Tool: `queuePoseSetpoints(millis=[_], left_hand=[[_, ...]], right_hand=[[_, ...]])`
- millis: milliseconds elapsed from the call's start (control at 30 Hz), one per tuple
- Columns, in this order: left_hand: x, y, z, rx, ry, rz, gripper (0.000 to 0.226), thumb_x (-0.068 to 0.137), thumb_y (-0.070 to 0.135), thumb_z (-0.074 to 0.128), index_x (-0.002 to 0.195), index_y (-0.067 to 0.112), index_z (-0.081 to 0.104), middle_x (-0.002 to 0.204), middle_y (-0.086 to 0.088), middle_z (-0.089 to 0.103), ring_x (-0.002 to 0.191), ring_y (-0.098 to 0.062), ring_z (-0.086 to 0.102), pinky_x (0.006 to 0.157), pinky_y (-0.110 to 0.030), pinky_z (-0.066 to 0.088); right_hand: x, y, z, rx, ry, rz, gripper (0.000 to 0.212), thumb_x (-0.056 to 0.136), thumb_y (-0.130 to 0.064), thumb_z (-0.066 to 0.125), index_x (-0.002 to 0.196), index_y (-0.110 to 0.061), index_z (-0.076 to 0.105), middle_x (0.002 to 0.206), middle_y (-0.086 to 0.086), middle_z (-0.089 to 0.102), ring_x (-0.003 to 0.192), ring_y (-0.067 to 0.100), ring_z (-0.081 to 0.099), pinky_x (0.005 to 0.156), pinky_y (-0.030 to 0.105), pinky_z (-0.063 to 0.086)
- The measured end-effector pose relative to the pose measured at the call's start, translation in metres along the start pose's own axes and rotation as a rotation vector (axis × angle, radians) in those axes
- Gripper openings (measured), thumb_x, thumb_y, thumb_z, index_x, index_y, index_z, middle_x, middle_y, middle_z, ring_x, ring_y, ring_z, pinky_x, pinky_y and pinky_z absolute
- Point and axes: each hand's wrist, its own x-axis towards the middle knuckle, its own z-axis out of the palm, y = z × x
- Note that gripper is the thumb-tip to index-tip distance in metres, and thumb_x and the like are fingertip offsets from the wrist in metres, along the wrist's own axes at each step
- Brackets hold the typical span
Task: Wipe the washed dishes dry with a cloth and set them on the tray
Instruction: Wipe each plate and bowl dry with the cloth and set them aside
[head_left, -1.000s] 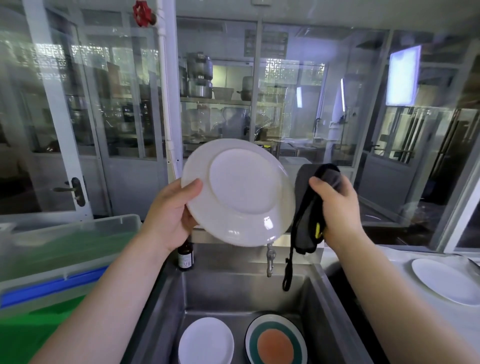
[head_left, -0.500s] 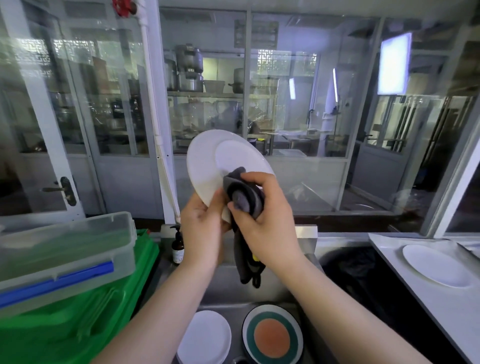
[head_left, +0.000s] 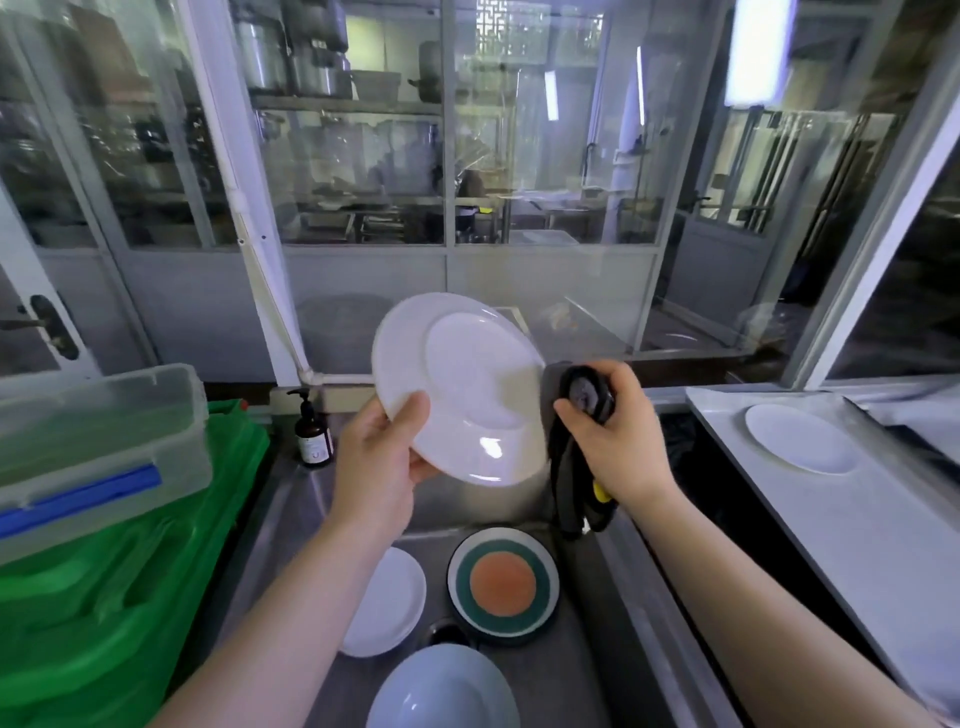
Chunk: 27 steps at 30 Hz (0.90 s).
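Left hand (head_left: 382, 457) holds a white plate (head_left: 460, 387) tilted above the sink (head_left: 613, 587); right hand (head_left: 615, 431) clutches a dark cloth (head_left: 574, 467) beside it.

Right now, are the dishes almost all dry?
Not yet. One white plate lies on the tray. The left hand holds another plate; the right hand grips the cloth. Three dishes wait in the sink.

steel sink (head_left: 306, 499) holding 3 dishes (head_left: 503, 586), white counter (head_left: 852, 540) bearing 1 white plate (head_left: 799, 439)

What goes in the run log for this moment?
left hand: holds white plate | right hand: grips dark cloth beside plate | sink: three dishes left
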Motion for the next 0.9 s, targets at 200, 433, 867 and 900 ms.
queuePoseSetpoints(millis=[200,433,867,900], left_hand=[[-0.025,-0.055,-0.008,0.142,-0.079,-0.124,0.011,0.085,0.017,0.06,0.089,0.023,0.069,0.081,0.005,0.074,0.073,-0.013,0.071,0.051,-0.036,0.057],[-0.058,-0.116,-0.01,0.268,-0.09,-0.324,0.007,0.083,0.017,0.067,0.078,0.019,0.071,0.076,0.0,0.073,0.067,-0.014,0.07,0.047,-0.027,0.051],[-0.087,-0.166,-0.007,0.513,-0.07,-0.384,0.029,0.095,0.015,0.056,0.083,0.036,0.073,0.086,0.006,0.073,0.078,-0.015,0.068,0.055,-0.029,0.052],[-0.087,-0.167,-0.005,0.546,-0.08,-0.372,0.03,0.095,0.015,0.055,0.084,0.037,0.073,0.087,0.006,0.073,0.08,-0.015,0.068,0.057,-0.031,0.053]], right_hand=[[-0.055,0.079,-0.06,-0.232,-0.144,0.135,0.041,0.075,-0.019,0.078,0.096,-0.044,0.054,0.092,-0.029,0.061,0.088,-0.019,0.054,0.071,-0.002,0.038],[-0.137,0.179,-0.104,-0.642,-0.5,0.311,0.038,0.076,-0.023,0.074,0.111,-0.029,0.058,0.105,-0.009,0.059,0.097,0.014,0.057,0.074,0.029,0.048],[-0.208,0.24,-0.091,-0.848,-0.735,0.412,0.064,0.08,-0.068,0.054,0.135,-0.037,0.046,0.138,-0.013,0.044,0.13,0.02,0.035,0.104,0.037,0.031],[-0.202,0.235,-0.09,-0.806,-0.695,0.4,0.059,0.083,-0.066,0.053,0.132,-0.035,0.05,0.136,-0.013,0.048,0.128,0.019,0.038,0.102,0.037,0.034]])
